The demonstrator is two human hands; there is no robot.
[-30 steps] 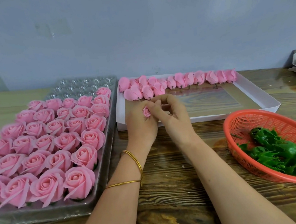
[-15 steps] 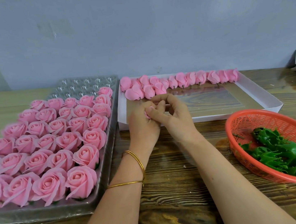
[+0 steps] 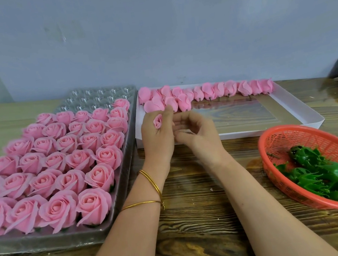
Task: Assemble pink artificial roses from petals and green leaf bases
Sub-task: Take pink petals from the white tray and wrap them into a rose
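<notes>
So the left hand (image 3: 157, 142) holds one small pink rosebud (image 3: 158, 121), pinched between thumb and fingertips, bud end pointing up and away from the person. It's raised above the near left corner of the white box (image 3: 303, 110), just in front of the loose pink buds (image 3: 219, 90) that run in a row along the box's far wall, with a few more bunched at the left end.

The right hand (image 3: 200, 138) sits just beside the left one, close but not touching the bud. Its fingers are loosely curled toward the palm with nothing in them; it's a bit blurred, so finer detail is hard to make out. Two thin gold bangles (image 3: 151, 183) ride on the left wrist.

Off to the left, a clear plastic tray (image 3: 120, 190) is packed with finished pink roses (image 3: 60, 159) in neat rows, and some bare moulded cups (image 3: 95, 96) show at its far end. On the right there's an orange-red mesh basket (image 3: 283, 140) with a heap of green leaf bases (image 3: 324, 171) lying in it, well apart from both hands. Everything sits on a dark-grained wooden bench (image 3: 193, 189) pushed up against a plain grey-blue wall (image 3: 172, 30).
</notes>
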